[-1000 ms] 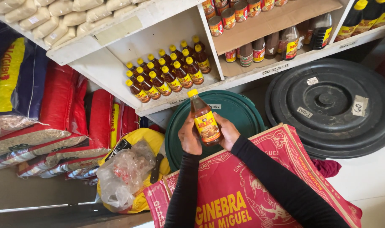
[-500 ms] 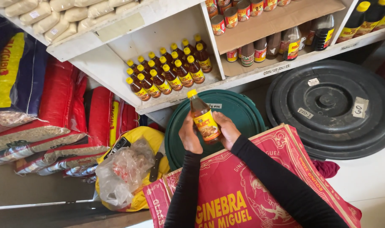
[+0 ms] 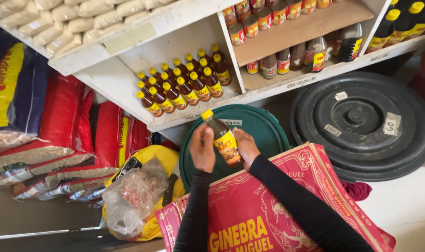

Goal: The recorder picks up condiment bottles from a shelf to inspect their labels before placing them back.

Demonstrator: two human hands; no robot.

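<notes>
Both my hands hold one small brown bottle (image 3: 223,137) with a yellow cap and a yellow and red label. My left hand (image 3: 202,148) grips its left side and my right hand (image 3: 244,146) its right side and base. The bottle is tilted, cap pointing up and left. It hangs above a green round lid (image 3: 264,125) and the far edge of a red cardboard box (image 3: 268,210). Both arms wear black sleeves. On the white shelf (image 3: 128,81) just beyond stand several matching bottles (image 3: 180,88) in rows.
A black round bin lid (image 3: 362,121) lies at the right. Red and blue sacks (image 3: 58,121) lean at the left. A yellow bag with a clear plastic bag (image 3: 133,196) sits by the box. Cans and dark bottles (image 3: 306,53) fill the right shelf compartments.
The bottle and both hands stay nearly in place over the green lid. The bottle has turned slightly in my hands.
</notes>
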